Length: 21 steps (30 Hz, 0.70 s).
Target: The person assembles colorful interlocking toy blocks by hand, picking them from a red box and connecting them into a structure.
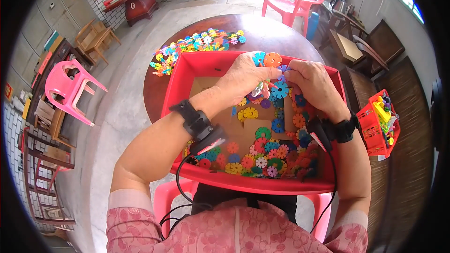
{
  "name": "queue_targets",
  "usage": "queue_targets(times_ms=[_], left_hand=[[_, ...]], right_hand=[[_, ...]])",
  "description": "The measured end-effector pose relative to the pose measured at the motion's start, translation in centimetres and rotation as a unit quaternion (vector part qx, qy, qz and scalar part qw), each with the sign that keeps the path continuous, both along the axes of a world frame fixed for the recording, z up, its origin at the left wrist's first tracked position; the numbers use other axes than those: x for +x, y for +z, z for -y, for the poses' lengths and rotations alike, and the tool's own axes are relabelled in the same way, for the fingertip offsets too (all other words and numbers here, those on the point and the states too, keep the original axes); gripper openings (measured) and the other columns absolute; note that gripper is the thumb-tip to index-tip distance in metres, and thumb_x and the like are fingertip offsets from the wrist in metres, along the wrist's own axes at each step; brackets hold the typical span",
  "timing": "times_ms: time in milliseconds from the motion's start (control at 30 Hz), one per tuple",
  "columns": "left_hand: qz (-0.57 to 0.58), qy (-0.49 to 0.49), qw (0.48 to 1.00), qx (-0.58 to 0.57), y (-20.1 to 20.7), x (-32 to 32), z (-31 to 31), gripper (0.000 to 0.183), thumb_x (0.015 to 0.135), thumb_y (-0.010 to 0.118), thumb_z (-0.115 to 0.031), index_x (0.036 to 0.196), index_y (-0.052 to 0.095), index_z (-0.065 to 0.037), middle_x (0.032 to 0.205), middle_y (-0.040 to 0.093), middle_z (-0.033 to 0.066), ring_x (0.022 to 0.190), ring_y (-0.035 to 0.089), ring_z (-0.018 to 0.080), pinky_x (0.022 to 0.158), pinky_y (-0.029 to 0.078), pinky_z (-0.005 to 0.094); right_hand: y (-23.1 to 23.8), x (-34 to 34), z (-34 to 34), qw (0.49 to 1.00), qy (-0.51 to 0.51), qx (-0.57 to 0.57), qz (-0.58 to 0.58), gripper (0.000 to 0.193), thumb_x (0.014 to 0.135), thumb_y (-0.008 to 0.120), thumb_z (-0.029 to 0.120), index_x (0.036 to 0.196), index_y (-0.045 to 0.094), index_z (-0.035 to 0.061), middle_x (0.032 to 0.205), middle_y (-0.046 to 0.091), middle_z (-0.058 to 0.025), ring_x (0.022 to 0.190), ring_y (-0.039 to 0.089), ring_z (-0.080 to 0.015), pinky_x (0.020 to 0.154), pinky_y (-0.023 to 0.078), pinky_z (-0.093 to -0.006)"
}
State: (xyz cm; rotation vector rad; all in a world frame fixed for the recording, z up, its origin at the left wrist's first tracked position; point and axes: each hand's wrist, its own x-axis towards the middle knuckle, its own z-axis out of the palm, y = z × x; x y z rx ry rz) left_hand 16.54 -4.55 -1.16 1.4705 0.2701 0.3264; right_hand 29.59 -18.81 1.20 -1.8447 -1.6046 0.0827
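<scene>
Over the far part of a red box (253,186), my two hands work close together on a small cluster of joined plastic snowflake discs. My left hand (246,77) is closed around the cluster, with a blue disc and an orange disc (272,59) sticking out beyond its fingers. My right hand (313,80) pinches at a purple disc (283,70) on the cluster's right side. A blue disc (280,90) shows just below the fingertips. Part of the cluster is hidden behind my left fingers. Loose discs (260,162) in many colours lie on the box's brown cardboard bottom.
The box rests at the near side of a round brown table (276,33). A pile of joined snowflake discs (197,47) lies on its far left. Pink plastic chairs (70,89) stand around, and a red basket of toys (380,124) is at the right.
</scene>
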Motion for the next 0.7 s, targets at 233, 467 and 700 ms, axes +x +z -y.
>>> queue_targets(times_ms=[233,467,700], left_hand=[[0.043,0.000,0.999,0.006,0.4,0.0,0.7,0.018,0.083,0.068,-0.006,0.099,0.062,-0.002,0.088,0.064,0.0022,0.076,0.061,0.0101,0.063,0.051,0.0246],[0.057,-0.020,0.998,-0.022,0.4,-0.3,0.9,0.022,0.086,0.068,-0.015,0.102,0.060,-0.003,0.086,0.063,0.0024,0.073,0.061,0.0107,0.056,0.051,0.0254],[0.007,-0.080,0.996,-0.031,0.6,0.0,-0.7,0.052,0.090,0.058,-0.047,0.116,0.054,-0.003,0.096,0.063,0.0062,0.070,0.063,0.0141,0.065,0.051,0.0308]], right_hand=[[-0.5,0.0,-0.1,0.999,0.000,0.032,0.010,0.022,0.085,0.058,0.015,0.075,0.053,-0.0042,0.071,0.058,-0.0220,0.073,0.058,-0.0396,0.066,0.045,-0.0441],[-0.9,0.4,-0.3,0.997,0.008,0.061,0.044,0.020,0.085,0.057,0.014,0.077,0.052,-0.0041,0.072,0.057,-0.0225,0.074,0.058,-0.0404,0.065,0.045,-0.0435],[-1.9,1.3,-0.7,0.997,0.003,0.046,-0.069,0.018,0.085,0.060,0.012,0.083,0.054,-0.0045,0.071,0.055,-0.0210,0.067,0.056,-0.0357,0.062,0.045,-0.0378]])
